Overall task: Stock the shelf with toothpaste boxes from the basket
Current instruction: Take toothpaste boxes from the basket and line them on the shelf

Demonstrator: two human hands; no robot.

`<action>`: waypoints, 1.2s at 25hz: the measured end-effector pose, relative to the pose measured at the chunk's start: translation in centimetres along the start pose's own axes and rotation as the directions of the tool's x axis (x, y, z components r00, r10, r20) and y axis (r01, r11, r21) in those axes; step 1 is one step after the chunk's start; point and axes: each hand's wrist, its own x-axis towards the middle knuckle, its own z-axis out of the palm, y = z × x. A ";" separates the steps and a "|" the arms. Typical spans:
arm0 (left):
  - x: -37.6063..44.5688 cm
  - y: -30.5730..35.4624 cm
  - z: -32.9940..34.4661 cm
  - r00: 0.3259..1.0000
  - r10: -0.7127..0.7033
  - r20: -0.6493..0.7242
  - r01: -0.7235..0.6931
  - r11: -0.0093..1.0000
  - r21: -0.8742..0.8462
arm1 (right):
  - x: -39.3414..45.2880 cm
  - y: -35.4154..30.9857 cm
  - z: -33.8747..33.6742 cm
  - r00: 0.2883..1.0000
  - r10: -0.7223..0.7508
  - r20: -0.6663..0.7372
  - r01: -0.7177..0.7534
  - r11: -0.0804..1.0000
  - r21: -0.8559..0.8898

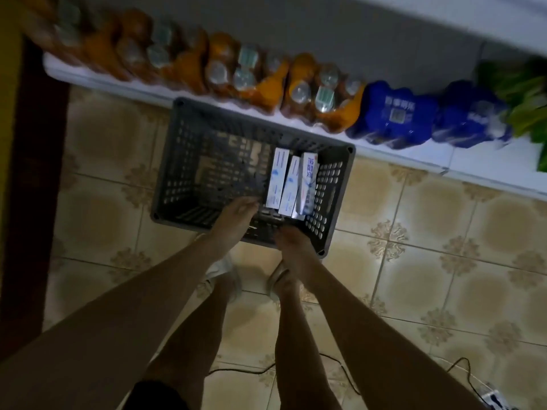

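My forearms reach down; left hand (238, 213) and right hand (291, 235) at the near rim of the basket (177, 161), holding nothing, curl unclear in blur. Three toothpaste boxes (291, 184) left inside, right end. No target shelf visible; nearly emptied, I'd say.

The room was dim, with a brighter patch of light on the right. The floor (444, 232) was beige tile with brown ornamental corners. A low white ledge (414, 156) ran along a grey wall (296, 28), lined with orange bottle packs (225, 66), blue packs (393, 113) and green packets (524, 108). A black cable (349, 377) trailed over the tiles
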 end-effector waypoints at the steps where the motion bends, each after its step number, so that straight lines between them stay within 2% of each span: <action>1: 2.5 -1.2 1.0 1.000 0.001 -0.016 -0.001 1.000 0.015 | 3.0 0.8 -0.4 0.999 -0.024 -0.023 0.022 0.998 -0.064; 4: 9.5 -4.0 3.8 0.999 -0.004 -0.037 0.006 0.999 0.047 | 12.0 2.5 -1.6 0.990 -0.060 -0.126 0.029 0.972 -0.235; 6: 13.3 -5.6 5.1 1.000 -0.004 -0.005 0.004 0.998 0.060 | 16.7 2.9 -2.0 0.971 -0.116 -0.208 0.047 0.949 -0.310; 8: 16.7 -6.8 6.0 0.999 0.030 0.042 -0.034 0.995 0.098 | 20.7 2.9 -1.7 0.947 -0.174 -0.271 0.068 0.931 -0.360; 10: 19.8 -7.6 6.5 0.997 0.047 0.063 -0.056 0.988 0.147 | 23.6 2.8 -1.5 0.923 -0.171 -0.345 0.024 0.920 -0.391; 12: 22.4 -8.1 6.9 0.997 0.046 0.054 -0.051 0.993 0.110 | 26.1 3.2 -1.3 0.903 -0.144 -0.404 -0.020 0.927 -0.375; 14: 23.8 -8.5 7.5 0.998 0.063 -0.020 -0.063 0.997 0.034 | 27.8 4.2 -1.5 0.891 -0.146 -0.429 0.006 0.950 -0.311; 17: 22.8 -8.0 8.6 0.990 0.088 -0.111 -0.091 0.996 -0.023 | 27.7 4.8 -2.2 0.920 -0.130 -0.370 0.086 0.987 -0.135; 18: 22.2 -7.6 8.8 0.993 0.064 -0.098 -0.070 0.996 -0.059 | 26.8 4.7 -2.1 0.919 -0.175 -0.353 0.122 0.978 -0.167; 19: 21.8 -7.2 9.0 0.999 0.018 -0.047 -0.024 0.991 -0.131 | 25.9 4.5 -1.9 0.901 -0.264 -0.345 0.164 0.942 -0.292; 20: 21.6 -6.7 9.1 0.999 -0.025 0.031 0.031 0.976 -0.216 | 24.8 4.4 -1.6 0.870 -0.381 -0.314 0.206 0.858 -0.470; 22: 21.0 -5.5 8.9 0.985 -0.067 0.157 0.120 0.925 -0.361 | 23.1 4.5 -1.0 0.791 -0.581 -0.193 0.260 0.603 -0.754; 24: 20.9 -4.5 8.7 0.975 -0.095 0.200 0.183 0.855 -0.485 | 22.3 4.4 -0.8 0.700 -0.706 -0.104 0.281 0.407 -0.869; 26: 21.0 -4.4 8.5 0.981 -0.106 0.159 0.178 0.816 -0.550 | 22.2 4.3 -0.7 0.634 -0.773 -0.006 0.397 0.332 -0.856; 27: 21.2 -4.7 8.2 0.985 -0.115 0.131 0.169 0.816 -0.553 | 22.4 4.3 -0.7 0.620 -0.784 0.028 0.498 0.365 -0.787; 28: 21.3 -5.0 7.8 0.985 -0.118 0.128 0.170 0.815 -0.554 | 22.6 4.1 -0.7 0.650 -0.759 0.036 0.585 0.470 -0.661; 29: 21.4 -5.3 7.3 0.981 -0.114 0.155 0.181 0.815 -0.550 | 22.8 3.8 -0.8 0.731 -0.681 0.027 0.608 0.633 -0.480; 30: 21.4 -5.5 6.9 0.973 -0.100 0.208 0.199 0.815 -0.544 | 23.0 3.4 -1.0 0.831 -0.555 0.043 0.543 0.790 -0.284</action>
